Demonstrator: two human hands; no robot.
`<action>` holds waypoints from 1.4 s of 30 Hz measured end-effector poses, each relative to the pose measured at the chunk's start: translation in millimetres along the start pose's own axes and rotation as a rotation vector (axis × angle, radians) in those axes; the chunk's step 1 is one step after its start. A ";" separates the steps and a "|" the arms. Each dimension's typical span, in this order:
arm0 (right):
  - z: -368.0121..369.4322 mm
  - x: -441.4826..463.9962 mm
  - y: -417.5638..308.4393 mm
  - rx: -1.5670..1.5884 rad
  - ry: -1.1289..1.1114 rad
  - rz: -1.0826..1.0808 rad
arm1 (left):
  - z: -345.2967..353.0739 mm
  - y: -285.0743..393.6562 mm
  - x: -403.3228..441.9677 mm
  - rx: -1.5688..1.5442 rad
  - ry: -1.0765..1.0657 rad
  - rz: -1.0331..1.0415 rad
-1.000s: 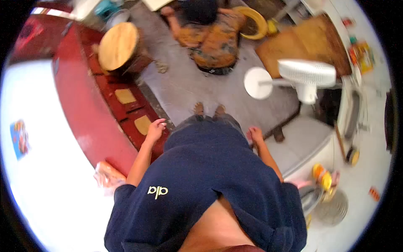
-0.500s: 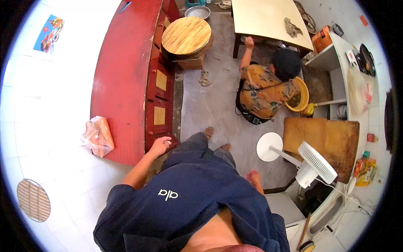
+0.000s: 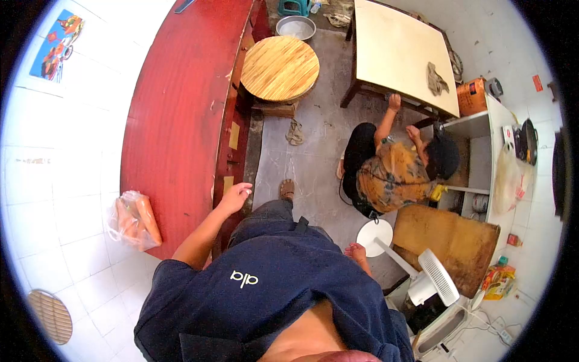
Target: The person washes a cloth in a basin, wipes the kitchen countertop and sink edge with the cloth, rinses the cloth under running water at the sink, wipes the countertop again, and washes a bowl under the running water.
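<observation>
My left hand (image 3: 236, 196) hangs beside the front of the long red cabinet (image 3: 175, 120), fingers loosely bent and a little apart, with nothing visible in them. A small white patch shows on one finger. Low at my right side, my right hand (image 3: 357, 251) is partly hidden by my body; its fingers look apart and no object shows in it. Closest to that hand is the white round base (image 3: 374, 238) of a standing fan (image 3: 433, 277). On the cabinet's near end lies a clear plastic bag (image 3: 136, 220) with long orange pieces inside.
A person (image 3: 395, 175) squats ahead on the right, one hand at the edge of a cream-topped table (image 3: 401, 48). A round wooden board (image 3: 280, 68) stands by the cabinet. Near the fan is a stained brown board (image 3: 446, 241). A rag (image 3: 295, 133) lies on the floor.
My view has shifted and my feet have moved. The other person has turned, and their second hand now shows near the table. The yellow basin beside them is out of sight.
</observation>
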State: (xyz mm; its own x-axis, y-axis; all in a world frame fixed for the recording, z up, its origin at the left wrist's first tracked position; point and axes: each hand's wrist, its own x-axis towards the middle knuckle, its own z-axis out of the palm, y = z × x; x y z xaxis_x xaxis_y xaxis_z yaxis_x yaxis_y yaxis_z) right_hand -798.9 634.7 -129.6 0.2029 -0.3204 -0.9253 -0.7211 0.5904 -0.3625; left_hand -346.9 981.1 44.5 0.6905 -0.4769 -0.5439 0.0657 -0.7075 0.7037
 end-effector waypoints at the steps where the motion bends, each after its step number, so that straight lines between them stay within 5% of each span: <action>1: 10.5 1.4 -17.2 -0.022 0.005 -0.032 | -14.1 14.4 10.9 0.017 0.009 0.040; 13: 77.4 60.7 -185.7 -0.299 -0.049 -0.204 | -110.1 112.0 148.7 0.057 0.291 0.090; 16: 52.0 120.8 -199.6 -0.322 -0.192 -0.267 | -123.9 107.2 181.2 0.170 0.421 0.169; 19: 35.4 175.3 -229.1 -0.306 -0.202 -0.065 | -146.8 139.2 201.3 0.422 0.437 0.050; 21: 33.9 220.2 -258.8 -0.716 -0.221 -0.184 | -162.5 141.0 228.3 0.625 0.465 0.199; 23: 45.1 245.7 -292.6 -0.558 -0.169 -0.094 | -172.5 144.0 251.1 0.769 0.472 0.266; 29: 158.2 335.5 -367.7 -0.276 -0.339 -0.059 | -180.4 102.4 307.2 0.868 0.506 0.307; 36: 345.7 475.3 -357.3 -0.684 -0.313 -0.162 | -184.9 75.5 310.5 0.806 0.432 0.261; 42: 435.2 609.6 -307.9 -1.015 -0.230 -0.166 | -186.7 59.2 294.2 0.885 0.418 0.222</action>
State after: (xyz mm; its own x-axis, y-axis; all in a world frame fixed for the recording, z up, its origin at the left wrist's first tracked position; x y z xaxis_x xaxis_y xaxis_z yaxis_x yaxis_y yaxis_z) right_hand -164.9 580.0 -630.5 0.3941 -0.1295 -0.9099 -0.8675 -0.3795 -0.3217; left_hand -5.4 896.3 11.6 0.8308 -0.5439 -0.1181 -0.5374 -0.8391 0.0839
